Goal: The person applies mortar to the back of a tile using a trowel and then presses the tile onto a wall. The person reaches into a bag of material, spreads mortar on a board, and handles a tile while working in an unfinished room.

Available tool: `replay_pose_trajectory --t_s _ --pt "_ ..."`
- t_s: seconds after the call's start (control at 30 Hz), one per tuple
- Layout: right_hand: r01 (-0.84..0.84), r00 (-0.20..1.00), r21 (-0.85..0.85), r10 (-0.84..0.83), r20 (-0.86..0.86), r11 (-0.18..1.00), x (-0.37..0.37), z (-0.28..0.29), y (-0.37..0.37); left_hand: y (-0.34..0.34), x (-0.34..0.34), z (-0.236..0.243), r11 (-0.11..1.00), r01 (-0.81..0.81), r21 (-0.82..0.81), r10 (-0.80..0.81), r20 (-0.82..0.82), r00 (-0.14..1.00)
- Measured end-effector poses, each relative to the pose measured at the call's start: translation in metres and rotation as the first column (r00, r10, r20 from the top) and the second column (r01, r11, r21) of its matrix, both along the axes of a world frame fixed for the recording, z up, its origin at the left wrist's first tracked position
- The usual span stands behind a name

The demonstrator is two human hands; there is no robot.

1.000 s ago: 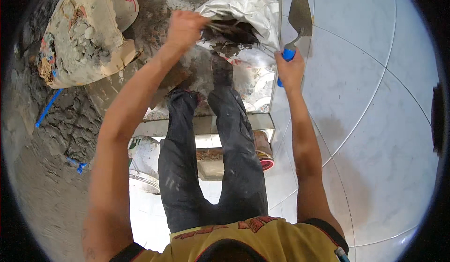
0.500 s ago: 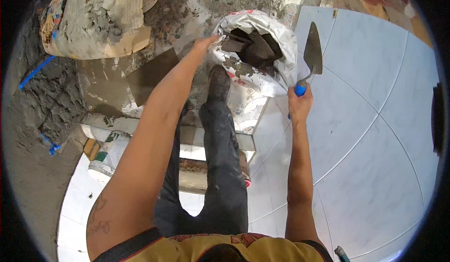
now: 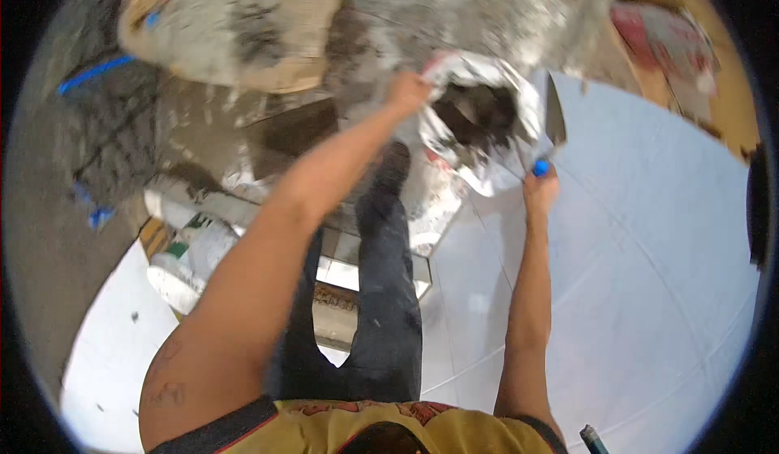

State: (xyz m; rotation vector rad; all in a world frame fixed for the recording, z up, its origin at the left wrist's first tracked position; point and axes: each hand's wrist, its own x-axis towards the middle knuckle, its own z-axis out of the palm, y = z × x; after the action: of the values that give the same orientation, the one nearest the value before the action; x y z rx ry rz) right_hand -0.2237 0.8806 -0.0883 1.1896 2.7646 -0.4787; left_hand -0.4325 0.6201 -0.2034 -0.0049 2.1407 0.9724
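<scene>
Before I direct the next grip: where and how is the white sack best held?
Probably the white sack is best gripped by its left rim, coming from the left: its mouth opens upward, ringed by loose, crumpled edge that fingers could close over. The left hand is at that side; the right hand holds the trowel opposite.

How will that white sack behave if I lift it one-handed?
The sack will probably flop, since it looks thin and crumpled. It may feel heavy, given the dark contents inside, and might spill if tipped, being open-topped.
</scene>
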Motion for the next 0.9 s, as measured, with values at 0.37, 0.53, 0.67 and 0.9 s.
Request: replay_pose_trajectory --t_s 0.37,0.53,0.67,0.9 --pt "0.056 0.996 -0.736 -0.084 -0.001 0.675 -0.091 0.099 -0.17 -0.255 0.178 -0.029 0.525 -0.846 -0.088 0.778 0.454 0.435" --pt "-0.139 0.983 -0.761 -0.002 -0.181 0.634 -0.161 0.099 -0.264 -0.307 0.203 -0.058 0.041 -0.901 -0.433 0.715 0.642 -0.276" --pt "-0.413 0.905 -0.598 0.381 -0.188 0.687 -0.231 0.107 -0.295 -0.313 0.182 -0.066 -0.083 -0.884 -0.461 0.539 0.725 -0.428" --pt "-0.696 0.718 -0.157 0.68 -0.15 0.701 -0.41 0.079 -0.311 -0.336 0.165 -0.104 0.133 -0.903 -0.409 0.395 0.857 -0.33"
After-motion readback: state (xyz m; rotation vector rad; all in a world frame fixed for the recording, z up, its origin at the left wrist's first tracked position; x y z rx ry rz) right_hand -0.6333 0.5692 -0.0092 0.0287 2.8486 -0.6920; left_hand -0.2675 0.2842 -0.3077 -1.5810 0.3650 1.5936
